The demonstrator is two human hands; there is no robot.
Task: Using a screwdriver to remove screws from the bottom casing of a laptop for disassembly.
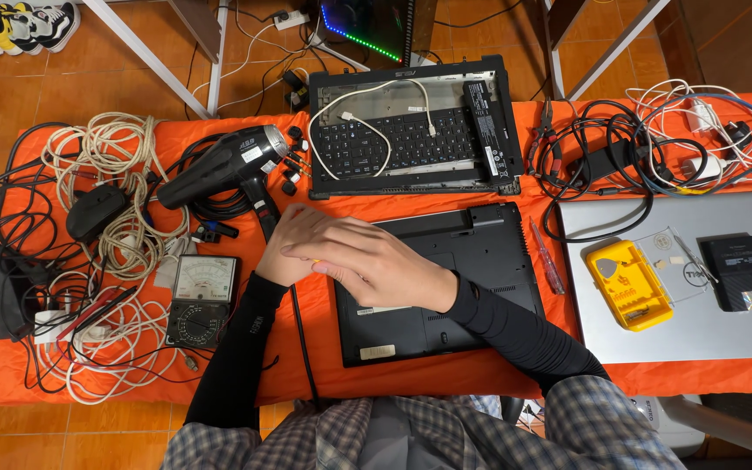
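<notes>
Orange-covered table (pixel 446 374) on tiled floor, black laptop base (pixel 472 261) upside down at centre, pale rectangular label (pixel 379 352) near its front edge, right hand (pixel 367 261) laid over left hand (pixel 293 244) at its left corner, small orange item pinched between, yellow case (pixel 628 284) on silver laptop (pixel 741 335), analogue multimeter (pixel 202 300) left.

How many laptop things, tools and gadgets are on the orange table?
Laptop things: 3 (black laptop base, black keyboard panel, closed silver laptop)
Tools: 3 (black hair dryer, dial meter, red-handled screwdriver)
Gadgets: 3 (yellow plastic case, black drive box, black mouse)
Total: 9
</notes>
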